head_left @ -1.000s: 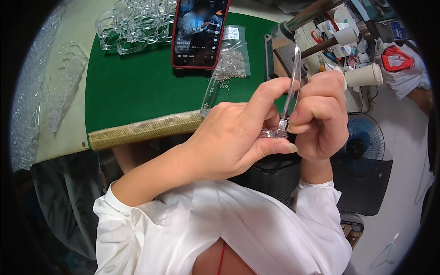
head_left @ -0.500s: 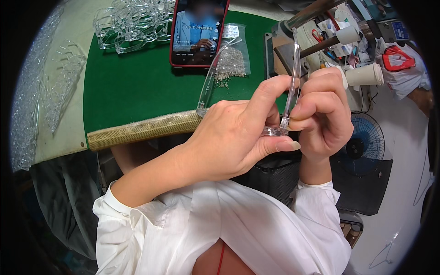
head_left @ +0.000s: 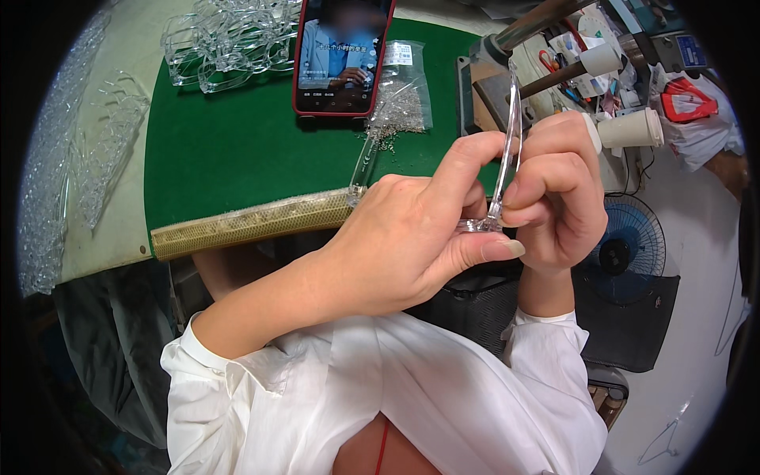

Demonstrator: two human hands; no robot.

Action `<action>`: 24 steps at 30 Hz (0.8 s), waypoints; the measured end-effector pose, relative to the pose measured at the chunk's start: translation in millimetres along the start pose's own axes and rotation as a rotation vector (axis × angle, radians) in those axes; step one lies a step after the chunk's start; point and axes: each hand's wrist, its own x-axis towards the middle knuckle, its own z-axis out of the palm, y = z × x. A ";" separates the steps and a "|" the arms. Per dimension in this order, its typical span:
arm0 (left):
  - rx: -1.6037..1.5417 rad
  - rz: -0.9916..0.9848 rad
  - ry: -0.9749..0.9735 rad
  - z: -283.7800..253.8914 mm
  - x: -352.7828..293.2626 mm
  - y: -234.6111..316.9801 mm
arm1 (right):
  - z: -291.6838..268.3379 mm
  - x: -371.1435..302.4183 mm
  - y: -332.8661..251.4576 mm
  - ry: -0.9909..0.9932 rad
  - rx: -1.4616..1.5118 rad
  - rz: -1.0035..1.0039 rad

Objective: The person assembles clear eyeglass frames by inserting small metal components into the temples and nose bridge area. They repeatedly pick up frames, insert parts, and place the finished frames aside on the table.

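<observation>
Both hands hold a clear plastic eyeglass frame (head_left: 511,158) above the near edge of the green mat. My left hand (head_left: 396,241) grips its front between thumb and fingers, covering most of it. One temple arm stands up between the two hands; the other sticks out past the back of my left hand, over the mat's edge. My right hand (head_left: 564,190) is closed, its thumb and fingertips pinched at the hinge corner of the upright temple. Whether a tiny part sits in that pinch is hidden.
On the green mat (head_left: 237,150), a red-cased phone (head_left: 336,91) stands beside a plastic bag (head_left: 408,99) of tiny metal pieces, some spilled. Clear eyeglass frames (head_left: 229,43) pile up at the back left. A yellowish mesh-covered strip (head_left: 253,226) lines the front edge; a metal press (head_left: 546,79) stands right.
The eyeglass frame has turned slightly in my hands, so the far temple arm has shifted and looks shorter. Both hands keep their grips with very small movement.
</observation>
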 end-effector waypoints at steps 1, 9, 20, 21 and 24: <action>0.001 0.001 0.000 0.2 0.0 -0.2 | 0.1 -0.4 0.9 0.002 0.005 -0.004; -0.012 -0.034 -0.001 -0.1 0.3 0.0 | -0.8 -2.1 1.6 0.015 0.072 0.044; -0.120 -0.032 -0.021 -0.6 -2.4 -1.3 | 0.6 -4.3 5.3 0.038 0.167 0.070; -0.153 -0.037 -0.026 0.0 -2.4 -1.9 | 0.2 -3.7 4.7 0.041 0.173 0.072; -0.269 -0.050 -0.028 0.6 -2.6 -2.1 | -0.1 -4.6 2.4 0.111 0.166 0.089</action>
